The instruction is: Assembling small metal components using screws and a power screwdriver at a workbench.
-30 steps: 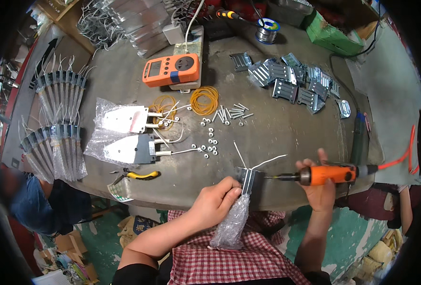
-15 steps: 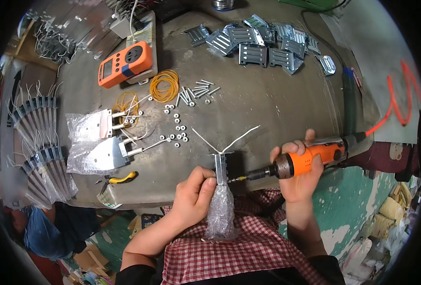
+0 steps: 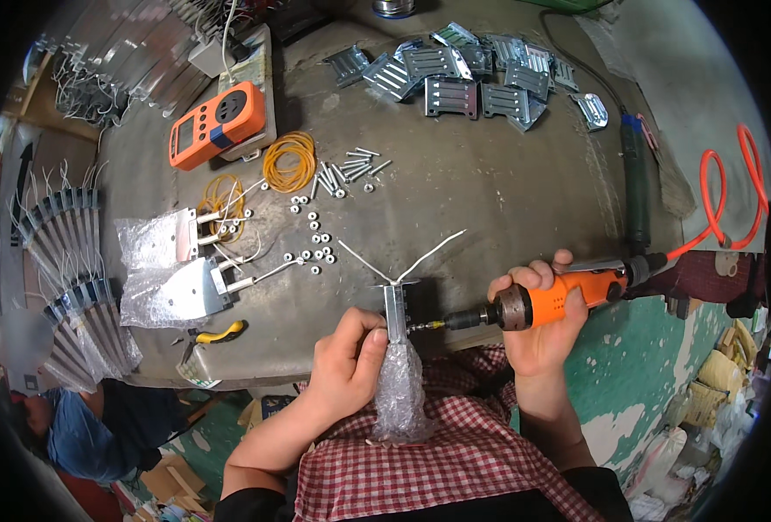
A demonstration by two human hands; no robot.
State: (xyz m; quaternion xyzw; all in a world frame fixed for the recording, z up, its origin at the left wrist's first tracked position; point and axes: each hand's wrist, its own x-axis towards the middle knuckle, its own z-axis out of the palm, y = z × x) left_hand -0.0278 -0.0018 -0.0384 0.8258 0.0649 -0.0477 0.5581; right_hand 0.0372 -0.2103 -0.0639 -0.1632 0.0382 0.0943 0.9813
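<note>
My left hand (image 3: pixel 348 361) is closed around a narrow metal part (image 3: pixel 395 315), held upright at the table's front edge. Two white wires rise in a V from its top, and bubble wrap (image 3: pixel 400 396) covers its lower end. My right hand (image 3: pixel 537 339) grips an orange air screwdriver (image 3: pixel 579 297) lying sideways, its bit (image 3: pixel 427 326) pointing left. The bit's tip meets the right side of the metal part; whether it sits in a screw is too small to tell. A red coiled hose (image 3: pixel 707 196) runs from the screwdriver's back end.
Ahead lie white nuts or spacers (image 3: pixel 317 239), loose screws (image 3: pixel 327 184), orange rubber bands (image 3: pixel 289 162) and a stack of metal brackets (image 3: pixel 437 63). To the left are two bubble-wrapped plates (image 3: pixel 190 291), yellow-handled cutters (image 3: pixel 220 332), an orange meter (image 3: pixel 220 126) and wired strips (image 3: pixel 63 222).
The view has shifted slightly, and the red hose has swung into wider loops. Both hands keep their grips, with the bit still at the metal part's side.
</note>
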